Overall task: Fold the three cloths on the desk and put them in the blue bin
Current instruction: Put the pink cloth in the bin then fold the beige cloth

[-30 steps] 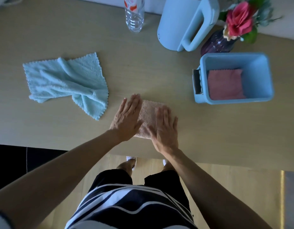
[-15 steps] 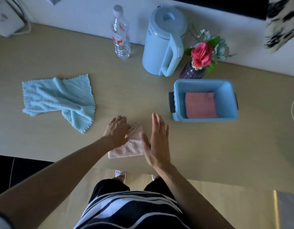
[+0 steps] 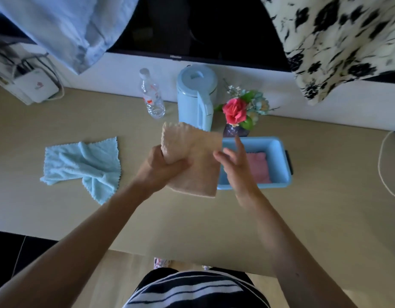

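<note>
My left hand [image 3: 163, 168] grips a folded beige cloth [image 3: 197, 158] and holds it in the air above the desk, just left of the blue bin [image 3: 278, 163]. Beside the cloth's right edge my right hand [image 3: 235, 165] hovers with fingers spread, over the bin's left end, holding nothing. A folded pink cloth [image 3: 258, 166] lies inside the bin. A crumpled light-blue cloth [image 3: 83, 166] lies unfolded on the desk to the left.
Behind the bin stand a dark vase with a red flower [image 3: 235, 113], a pale-blue kettle [image 3: 196, 96] and a clear water bottle [image 3: 152, 94]. A white box with cables [image 3: 35, 87] sits far left. A cord [image 3: 385, 165] runs along the desk's right end.
The beige cloth was being pressed flat on the desk; my left hand has picked it up and raised it toward the bin. My right hand came off it and moved right.
</note>
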{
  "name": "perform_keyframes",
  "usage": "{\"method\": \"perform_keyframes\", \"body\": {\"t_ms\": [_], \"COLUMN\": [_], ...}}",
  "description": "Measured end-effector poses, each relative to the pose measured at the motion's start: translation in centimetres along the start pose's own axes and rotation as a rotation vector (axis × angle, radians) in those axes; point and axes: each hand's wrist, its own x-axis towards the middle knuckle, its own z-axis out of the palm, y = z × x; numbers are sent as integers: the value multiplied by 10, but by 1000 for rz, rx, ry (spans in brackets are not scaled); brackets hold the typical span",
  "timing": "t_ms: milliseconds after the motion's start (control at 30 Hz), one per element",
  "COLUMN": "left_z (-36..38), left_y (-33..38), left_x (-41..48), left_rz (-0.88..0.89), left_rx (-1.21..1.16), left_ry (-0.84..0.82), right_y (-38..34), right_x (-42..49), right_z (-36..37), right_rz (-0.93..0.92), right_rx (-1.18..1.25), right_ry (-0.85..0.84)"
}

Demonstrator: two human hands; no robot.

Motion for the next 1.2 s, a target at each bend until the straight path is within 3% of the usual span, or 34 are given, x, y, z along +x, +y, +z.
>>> {"method": "perform_keyframes", "body": {"t_ms": [67, 233, 400, 500, 667, 867, 1200], "left_z": [22, 87, 137, 160, 187, 202, 210], "left_y": [14, 23, 13, 2, -21, -43, -71], "left_x": [4, 24, 49, 61, 80, 101, 122], "left_rz": [40, 6, 23, 92, -12, -97, -180], "left_rx": [-136, -118, -55, 92, 363, 520, 723], "left_ry": [-44, 11, 81, 110, 44, -75, -243], "right_y": [-1, -5, -9, -5, 5, 26, 56], "right_x": [1, -1, 17, 40, 74, 99, 102], "right_z": [-22, -78, -136, -157, -161, -152, -131], "right_rz": [59, -63, -195, -209, -53, 49, 22], "right_rx": [134, 48, -394, -674, -1056, -1305, -1396], "right_ry": [-81, 133, 205, 125, 34, -105, -68]}}
